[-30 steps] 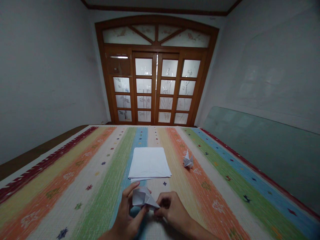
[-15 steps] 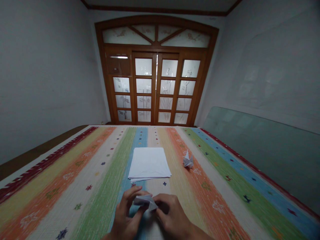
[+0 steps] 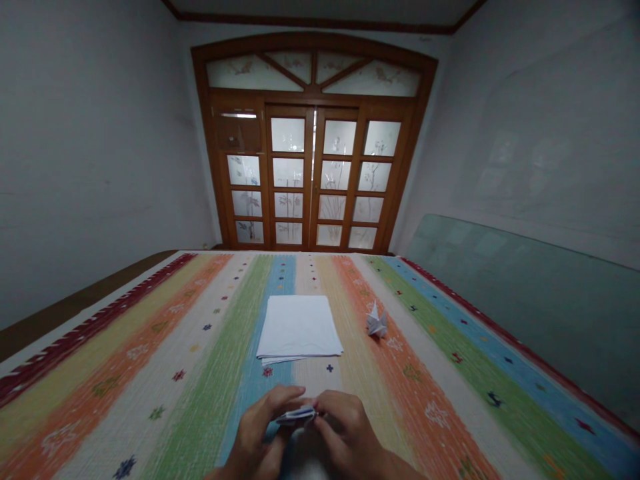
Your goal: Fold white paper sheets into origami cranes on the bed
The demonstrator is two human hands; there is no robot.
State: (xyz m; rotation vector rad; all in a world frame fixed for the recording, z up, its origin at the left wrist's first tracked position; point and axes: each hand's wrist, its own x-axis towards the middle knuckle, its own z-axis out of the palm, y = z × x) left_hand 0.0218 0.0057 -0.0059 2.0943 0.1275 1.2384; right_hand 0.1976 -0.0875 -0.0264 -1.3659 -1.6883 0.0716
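Observation:
Between my two hands, low in the head view, is a small piece of folded white paper [image 3: 297, 416], seen nearly edge-on with its layers showing. My left hand [image 3: 263, 430] curls around its left side, thumb below and fingers over the far side. The right end is pinched between the thumb and fingers of my right hand [image 3: 345, 430]. Fingers hide part of the paper. Just beyond my hands lies a stack of white paper sheets [image 3: 300, 325]. To the right of the stack stands a folded paper crane [image 3: 376, 321] with a pointed tip upward.
A striped, colourful cloth [image 3: 200, 373] covers the table. A pale green panel [image 3: 525, 287] runs along the right side by the wall. Wooden doors with glass panes [image 3: 313, 173] stand beyond the table's far edge.
The folded paper has turned from showing its flared, open faces to a flatter, edge-on view. My left fingers have come down closer over it. The stack and the crane stay put.

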